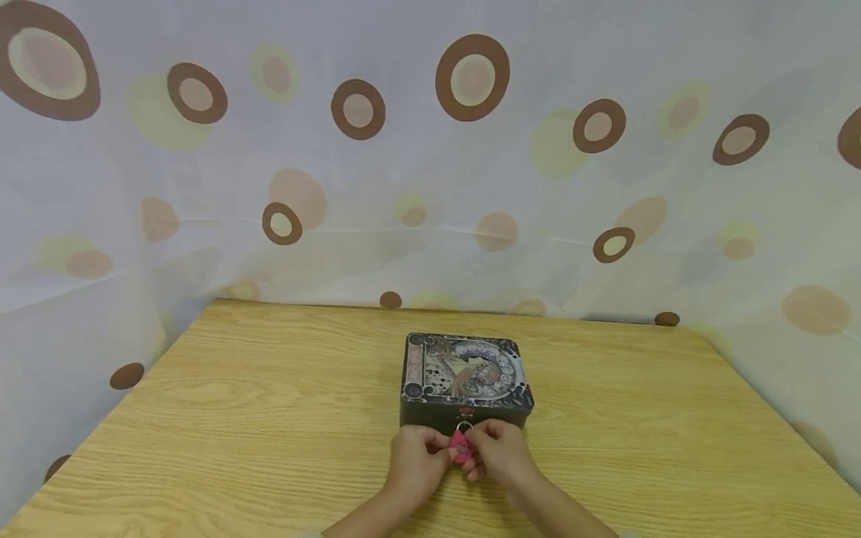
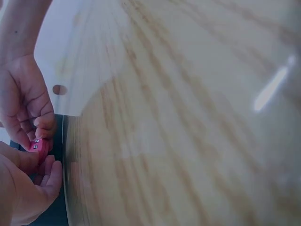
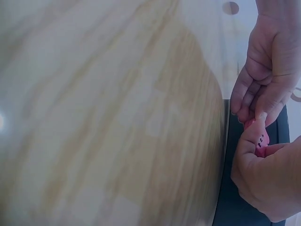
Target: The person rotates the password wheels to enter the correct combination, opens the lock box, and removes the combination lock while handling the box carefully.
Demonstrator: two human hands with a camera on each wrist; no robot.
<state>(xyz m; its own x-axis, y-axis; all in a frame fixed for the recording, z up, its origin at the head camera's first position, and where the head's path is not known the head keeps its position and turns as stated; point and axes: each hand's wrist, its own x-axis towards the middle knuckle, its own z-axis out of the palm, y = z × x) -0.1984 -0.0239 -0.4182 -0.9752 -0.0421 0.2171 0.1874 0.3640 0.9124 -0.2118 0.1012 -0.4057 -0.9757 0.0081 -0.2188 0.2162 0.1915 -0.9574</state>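
Note:
A pink combination padlock (image 1: 461, 447) with a metal shackle is at the front of a dark tin box (image 1: 464, 377) with an illustrated lid. My left hand (image 1: 415, 462) pinches the padlock from the left, thumb and index finger on its body. From the other side my right hand (image 1: 504, 453) grips it near the shackle. Small number dials show on the padlock (image 3: 262, 140) in the right wrist view. The shackle is up by the red clasp (image 1: 466, 412) on the box front; whether it passes through the clasp, I cannot tell. The lid is down.
The box stands on a light wood-grain table (image 1: 269, 418), around its middle. Behind the table and along its sides hangs a pale curtain (image 1: 403, 179) with brown and yellow dots. The table's back edge meets it.

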